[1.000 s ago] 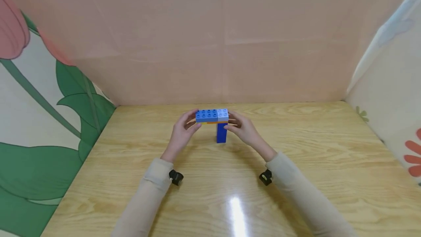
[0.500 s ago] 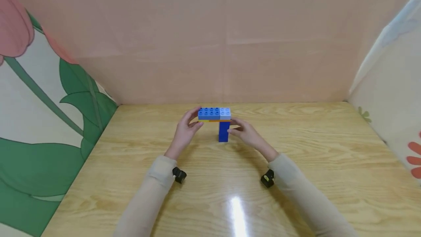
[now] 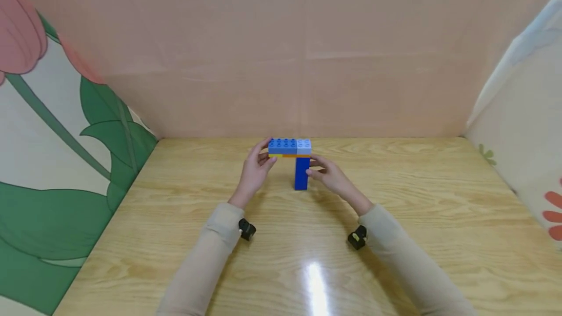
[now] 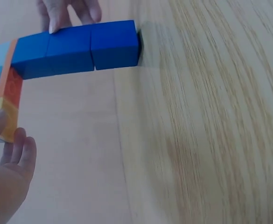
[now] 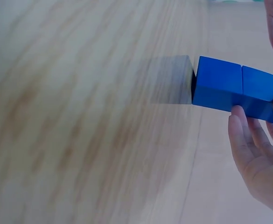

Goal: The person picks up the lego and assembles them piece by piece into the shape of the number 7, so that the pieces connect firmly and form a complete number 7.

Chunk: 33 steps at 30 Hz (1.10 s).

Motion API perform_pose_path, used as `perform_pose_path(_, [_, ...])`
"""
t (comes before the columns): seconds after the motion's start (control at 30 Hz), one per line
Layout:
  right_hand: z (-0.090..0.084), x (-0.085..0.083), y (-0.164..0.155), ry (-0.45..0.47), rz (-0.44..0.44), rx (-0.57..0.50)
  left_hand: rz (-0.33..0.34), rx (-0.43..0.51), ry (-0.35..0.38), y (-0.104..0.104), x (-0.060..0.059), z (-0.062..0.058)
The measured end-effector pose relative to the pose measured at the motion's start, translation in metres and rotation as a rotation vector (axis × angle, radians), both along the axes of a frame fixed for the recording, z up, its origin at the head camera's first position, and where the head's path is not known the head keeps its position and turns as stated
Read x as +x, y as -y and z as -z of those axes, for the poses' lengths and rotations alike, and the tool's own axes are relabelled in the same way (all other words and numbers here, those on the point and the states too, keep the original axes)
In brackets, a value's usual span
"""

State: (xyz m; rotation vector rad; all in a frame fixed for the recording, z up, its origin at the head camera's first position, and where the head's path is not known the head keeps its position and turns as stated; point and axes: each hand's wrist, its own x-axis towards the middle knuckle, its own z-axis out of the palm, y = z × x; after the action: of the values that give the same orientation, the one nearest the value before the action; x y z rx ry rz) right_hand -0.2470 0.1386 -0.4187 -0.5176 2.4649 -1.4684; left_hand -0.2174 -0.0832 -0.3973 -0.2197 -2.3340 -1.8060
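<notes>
A building-block structure stands over the wooden table in the head view. Its upright is a column of dark blue blocks (image 3: 301,173), seen as several stacked cubes in the left wrist view. Across the top runs a beam: a blue brick (image 3: 282,148) and a light blue brick (image 3: 304,147) over thin orange (image 4: 11,83) and yellow (image 4: 10,114) pieces. My left hand (image 3: 255,172) grips the beam's free left end, thumb in front. With thumb and fingers, my right hand (image 3: 331,176) holds the column (image 5: 220,84) from the right. The column's foot is right at the tabletop.
The wooden table (image 3: 395,257) reaches back to a pinkish cloth wall (image 3: 228,87). Printed panels with a tulip and leaves (image 3: 39,228) flank the left; a pale one (image 3: 527,126) flanks the right. Black wrist cameras (image 3: 247,229) sit at both cuffs.
The block structure and my left hand have shifted slightly right and away in the head view. My right hand sits lower against the column, its fingers off the light blue brick's side.
</notes>
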Motion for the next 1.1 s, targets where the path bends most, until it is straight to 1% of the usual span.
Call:
perform_pose_path(0.2, [-0.004, 0.001, 0.000, 0.023, 0.001, 0.003, -0.004, -0.019, 0.011, -0.001, -0.002, -0.001])
perform_pose_path(0.3, [-0.003, 0.001, -0.001, 0.073, -0.024, -0.011, -0.017, -0.009, 0.033, -0.001, -0.004, 0.000])
perform_pose_path(0.37, [-0.001, 0.002, -0.001, 0.107, -0.047, 0.001, -0.036, 0.000, 0.075, 0.000, -0.004, 0.004])
perform_pose_path(0.47, [0.005, 0.003, 0.000, 0.147, -0.080, 0.055, -0.082, 0.001, 0.177, 0.002, -0.006, 0.015])
perform_pose_path(0.53, [0.009, 0.004, 0.001, 0.172, -0.086, 0.093, -0.100, -0.031, 0.243, 0.004, -0.008, 0.024])
perform_pose_path(0.63, [0.011, 0.006, 0.003, 0.217, -0.080, 0.101, -0.097, -0.084, 0.293, 0.006, -0.011, 0.034])
perform_pose_path(0.7, [0.012, 0.007, 0.004, 0.243, -0.070, 0.095, -0.086, -0.122, 0.301, 0.006, -0.012, 0.037])
perform_pose_path(0.8, [0.011, 0.007, 0.005, 0.259, -0.060, 0.100, -0.083, -0.139, 0.314, 0.005, -0.012, 0.038])
perform_pose_path(0.93, [0.011, 0.006, 0.006, 0.287, -0.036, 0.122, -0.110, -0.117, 0.341, 0.002, -0.012, 0.037])
perform_pose_path(1.03, [0.012, 0.004, 0.006, 0.318, -0.026, 0.105, -0.134, -0.087, 0.344, 0.001, -0.011, 0.040])
perform_pose_path(1.1, [0.014, 0.003, 0.005, 0.337, -0.025, 0.088, -0.142, -0.084, 0.344, 0.002, -0.012, 0.044])
